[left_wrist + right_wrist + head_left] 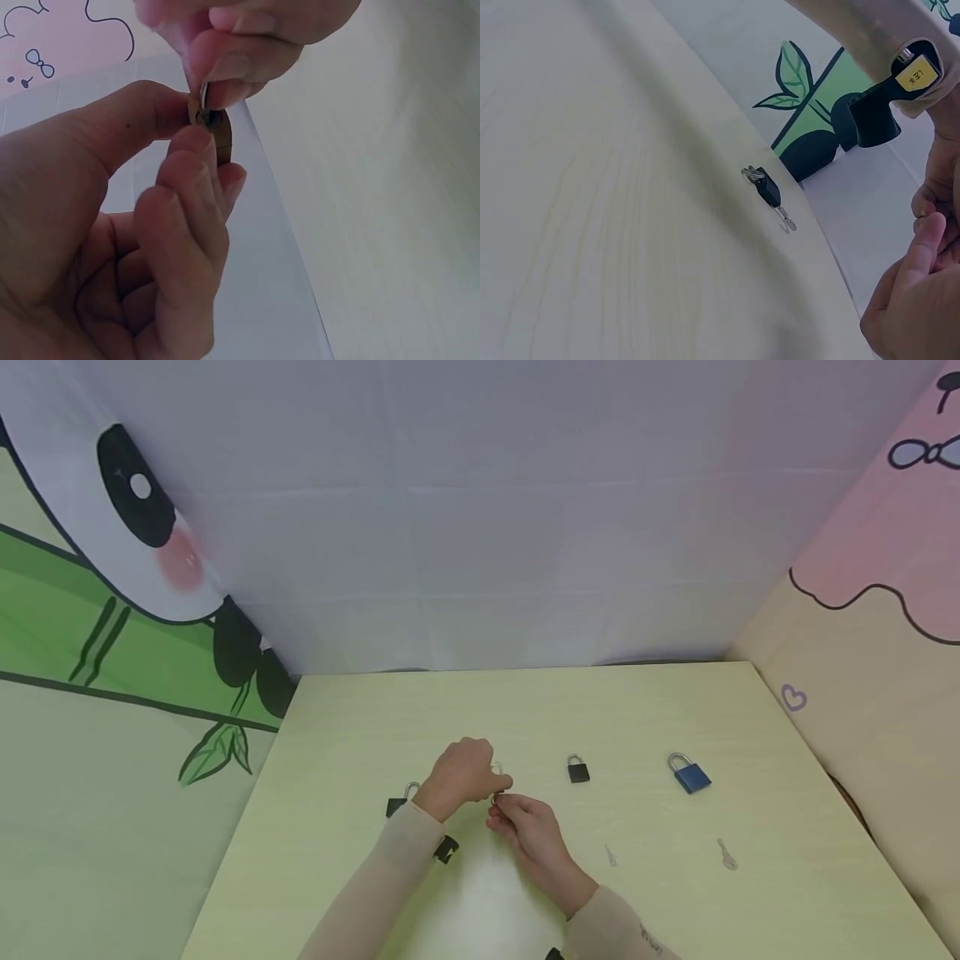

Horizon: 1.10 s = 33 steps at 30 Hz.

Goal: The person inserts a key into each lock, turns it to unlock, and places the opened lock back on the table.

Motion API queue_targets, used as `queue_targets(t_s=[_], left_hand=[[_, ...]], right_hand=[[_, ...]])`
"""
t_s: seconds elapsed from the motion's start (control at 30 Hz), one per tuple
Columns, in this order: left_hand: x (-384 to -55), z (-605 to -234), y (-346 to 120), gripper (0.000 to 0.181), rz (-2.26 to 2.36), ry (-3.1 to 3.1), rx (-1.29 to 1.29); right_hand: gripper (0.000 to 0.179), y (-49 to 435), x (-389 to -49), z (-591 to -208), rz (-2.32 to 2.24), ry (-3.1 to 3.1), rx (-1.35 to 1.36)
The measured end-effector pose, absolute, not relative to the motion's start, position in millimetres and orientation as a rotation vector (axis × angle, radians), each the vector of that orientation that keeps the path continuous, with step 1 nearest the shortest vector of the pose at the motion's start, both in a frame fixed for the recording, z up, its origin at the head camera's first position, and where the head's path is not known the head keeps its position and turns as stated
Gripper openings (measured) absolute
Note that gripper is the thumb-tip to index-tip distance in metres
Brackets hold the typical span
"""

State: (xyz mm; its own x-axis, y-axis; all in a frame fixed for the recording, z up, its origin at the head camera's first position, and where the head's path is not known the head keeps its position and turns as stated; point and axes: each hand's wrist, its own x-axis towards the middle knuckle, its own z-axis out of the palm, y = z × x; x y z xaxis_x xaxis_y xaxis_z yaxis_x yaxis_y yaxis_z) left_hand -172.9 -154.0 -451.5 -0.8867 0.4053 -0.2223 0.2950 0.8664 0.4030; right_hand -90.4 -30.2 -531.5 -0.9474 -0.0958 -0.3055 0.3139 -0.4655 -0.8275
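Left hand [169,232] nearest the lens, I pinched a small brass-coloured padlock [223,139] between thumb and fingertips as my right hand [534,842] gripped a thin metal piece [203,96], likely a key, at its end. Fingers crowded the dark opening there; with so little showing, the piece could have gone in askew and jammed, or the padlock twisted in its fingertip hold. It sat at the tips, off my palm, opening toward the right hand. Farther right on the table [337,718], a black padlock [578,772], a blue padlock [692,778] and two keys [728,858] lay apart.
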Motion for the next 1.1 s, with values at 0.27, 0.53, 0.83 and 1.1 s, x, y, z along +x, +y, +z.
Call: queue_targets(t_s=[0.27,0.53,0.83,1.1], left_hand=[[-174,-451,-154,0.039,0.458,2.760,0.508],[-170,-446,-154,0.042,0.458,2.775,0.557],[-168,-443,-161,0.045,0.478,2.764,0.628],[-170,-442,-167,0.023,0.512,2.662,0.792]], right_hand=[[0.031,-31,-90,-532,-2.488,1.411,0.315],[0.033,-29,-89,-536,-2.438,1.579,0.192],[0.030,-13,-88,-540,-2.375,1.786,0.185],[0.021,15,-89,-536,-2.230,2.140,0.142]])
